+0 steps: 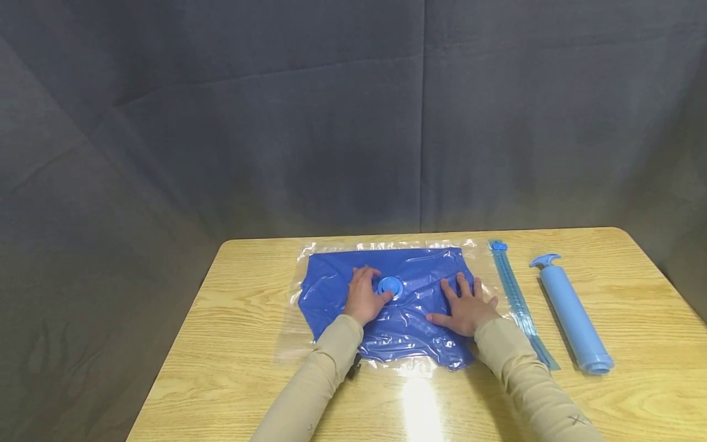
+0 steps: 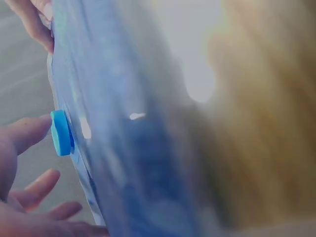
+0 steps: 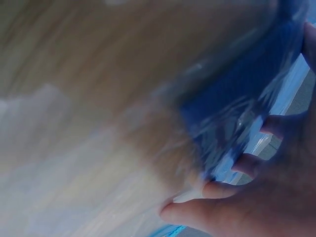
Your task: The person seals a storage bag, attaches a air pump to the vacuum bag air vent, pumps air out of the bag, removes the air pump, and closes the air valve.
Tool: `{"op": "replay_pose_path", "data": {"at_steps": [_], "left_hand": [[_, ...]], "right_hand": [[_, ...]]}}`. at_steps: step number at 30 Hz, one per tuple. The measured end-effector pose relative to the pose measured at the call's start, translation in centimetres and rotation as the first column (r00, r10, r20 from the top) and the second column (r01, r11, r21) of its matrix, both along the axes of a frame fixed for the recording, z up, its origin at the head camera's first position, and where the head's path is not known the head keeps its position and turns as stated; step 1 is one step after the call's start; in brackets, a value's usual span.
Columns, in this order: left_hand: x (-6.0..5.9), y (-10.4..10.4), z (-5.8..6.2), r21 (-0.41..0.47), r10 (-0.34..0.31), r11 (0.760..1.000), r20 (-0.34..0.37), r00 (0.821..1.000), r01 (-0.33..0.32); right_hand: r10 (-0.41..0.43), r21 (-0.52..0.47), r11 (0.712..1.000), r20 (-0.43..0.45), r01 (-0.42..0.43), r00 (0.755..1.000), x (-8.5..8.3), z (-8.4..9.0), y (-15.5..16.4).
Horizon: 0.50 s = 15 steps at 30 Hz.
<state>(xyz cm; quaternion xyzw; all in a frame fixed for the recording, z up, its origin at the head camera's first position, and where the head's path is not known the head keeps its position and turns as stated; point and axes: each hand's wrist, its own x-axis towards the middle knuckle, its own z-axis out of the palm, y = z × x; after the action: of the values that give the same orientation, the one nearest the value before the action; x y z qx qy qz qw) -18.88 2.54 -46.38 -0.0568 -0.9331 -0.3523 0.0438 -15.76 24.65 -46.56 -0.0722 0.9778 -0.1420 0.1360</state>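
Note:
A clear plastic vacuum storage bag [image 1: 486,270] lies flat on the table with folded blue cloth [image 1: 331,288] inside. Near its middle sits a round blue valve cap [image 1: 391,286]. My left hand [image 1: 364,298] is just left of the cap, thumb at its lower edge and the other fingers spread on the bag. The left wrist view shows the thumb tip against the cap [image 2: 61,133], with the fingers apart from it. Over the right part of the cloth, my right hand [image 1: 466,310] rests with fingers spread. Its fingertips [image 3: 217,189] touch the plastic in the right wrist view.
A blue hand pump [image 1: 574,319] with a T-shaped handle lies at the right of the wooden table [image 1: 221,344]. Along the bag's right edge runs a blue zip strip [image 1: 516,301] with a slider [image 1: 498,245] at its far end. A grey curtain [image 1: 331,135] hangs behind.

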Motion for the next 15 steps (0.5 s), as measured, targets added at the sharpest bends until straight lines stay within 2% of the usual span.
{"op": "replay_pose_path", "data": {"at_steps": [2, 7, 15], "left_hand": [[-0.04, -0.08, -0.05, 0.021, 0.026, 0.999, 0.033, 0.999, -0.027], [0.17, -0.02, 0.16, 0.002, 0.067, 0.998, 0.123, 0.990, -0.068], [0.22, -0.20, -0.04, -0.007, 0.054, 0.999, 0.157, 0.986, -0.054]], "right_hand": [[-0.001, 0.001, 1.000, 0.000, 0.001, 1.000, -0.01, -0.05, 0.04], [-0.002, 0.000, 1.000, -0.007, 0.002, 1.000, -0.09, -0.17, 0.11], [-0.001, -0.005, 1.000, -0.011, 0.001, 1.000, -0.16, -0.34, 0.13]]}}
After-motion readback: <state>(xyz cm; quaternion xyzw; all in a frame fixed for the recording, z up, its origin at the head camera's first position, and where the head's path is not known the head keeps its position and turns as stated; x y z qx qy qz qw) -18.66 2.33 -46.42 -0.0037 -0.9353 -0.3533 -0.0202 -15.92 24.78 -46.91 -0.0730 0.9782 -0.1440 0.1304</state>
